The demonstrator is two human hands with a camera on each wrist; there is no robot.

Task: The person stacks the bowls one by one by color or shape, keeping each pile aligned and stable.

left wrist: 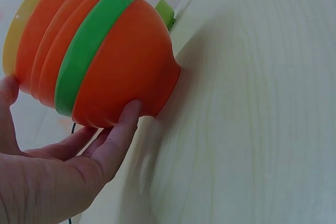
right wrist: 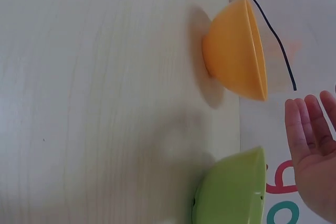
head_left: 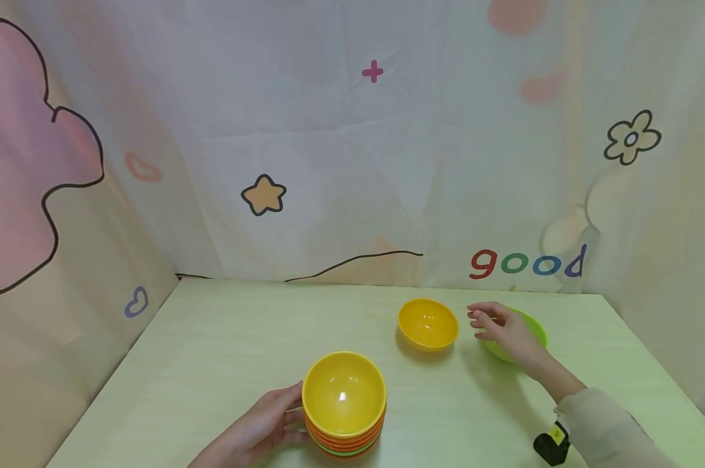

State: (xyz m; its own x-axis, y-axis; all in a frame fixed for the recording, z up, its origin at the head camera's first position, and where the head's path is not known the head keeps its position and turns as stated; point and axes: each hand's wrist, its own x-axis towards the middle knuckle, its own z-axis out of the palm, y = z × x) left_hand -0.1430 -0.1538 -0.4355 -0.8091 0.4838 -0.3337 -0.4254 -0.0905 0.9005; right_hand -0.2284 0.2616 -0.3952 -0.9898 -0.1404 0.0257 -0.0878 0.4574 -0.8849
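Observation:
A stack of bowls (head_left: pixel 344 403) stands on the table near the front, yellow on top with orange and green bowls beneath. My left hand (head_left: pixel 273 419) holds its left side; in the left wrist view the thumb is at the upper rims and the fingers lie against the lowest orange bowl (left wrist: pixel 126 72). Farther back sits a single yellow bowl (head_left: pixel 428 325). To its right, a green bowl (head_left: pixel 530 328) is partly hidden behind my right hand (head_left: pixel 507 331). That hand hovers above the green bowl with loosely extended fingers and holds nothing, as the right wrist view (right wrist: pixel 317 156) shows.
The pale table (head_left: pixel 241 344) ends at a printed cloth backdrop (head_left: pixel 329 143) at the back, with cloth at both sides too. A black device with a yellow label (head_left: pixel 552 444) is by the right sleeve (head_left: pixel 603 422).

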